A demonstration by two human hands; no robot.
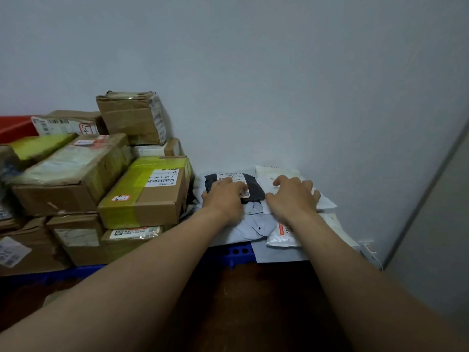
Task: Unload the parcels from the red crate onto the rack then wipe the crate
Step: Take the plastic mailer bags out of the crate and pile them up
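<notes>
1. While pressing on soft parcels at the middle right of the frame, rests the left hand (pixel 223 196) on the black parcel (pixel 255 187), fingers spread flat over its white label.
2. Rests the right hand (pixel 294 196) just beside, on the white bag (pixel 276 171), fingers a little bent, pushing down and gripping nothing in view.
3. Holds both hands side by side, not touching, likely to flatten the floppy pile and stop a slide off the blue rack (pixel 239 251).
4. Leans on more thin bags (pixel 253 226) underneath, some poking over the front edge.
5. Shows brown boxes (pixel 76 179) stacked high at the left of the frame, likely put there for being hard and easy to pile up.
6. Shows only a corner of the red crate (pixel 12 128) at the far left, behind the boxes; cannot tell how full.
7. Seems to be in the unloading part, with the wiping not yet begun.
</notes>
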